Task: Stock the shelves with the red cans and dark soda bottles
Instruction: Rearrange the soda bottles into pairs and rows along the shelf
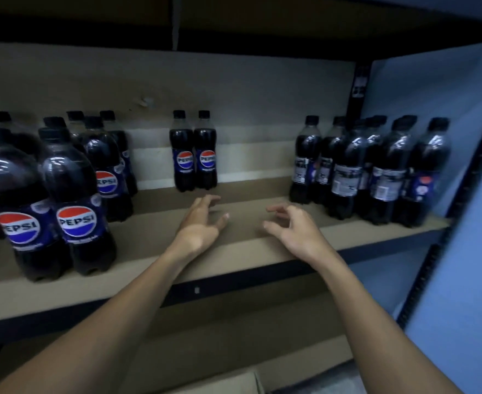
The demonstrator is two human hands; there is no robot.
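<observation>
The fingers (210, 201) of the left hand (200, 226) are spread and loosely bent, and nothing is held in them. The fingers (279, 209) of the right hand (296, 231) are bent the same way, thumb and fingertips apart, and nothing is held there either. Both hands are held low over the shelf (245, 237), just in front of the pair of middle bottles (185, 159). It cannot be told if the shelf is touched.

The pair of middle bottles is stood upright at the back of the shelf, side by side and touching, caps up and labels to the front. The long way of each bottle runs up and down. The pair lies straight ahead of the left fingers and close to them. From the right fingers it lies ahead and off to the left, a bit farther. So the left hand is judged the nearer one, and a grip around the side of a bottle would be needed.

Well to the left of the pair, a bunch of bigger dark bottles (72, 200) is stood. Well to the right of the pair, another bunch of dark bottles (376, 172) is packed, labels turned away. Much bare shelf is left around the pair. No red cans are seen.
</observation>
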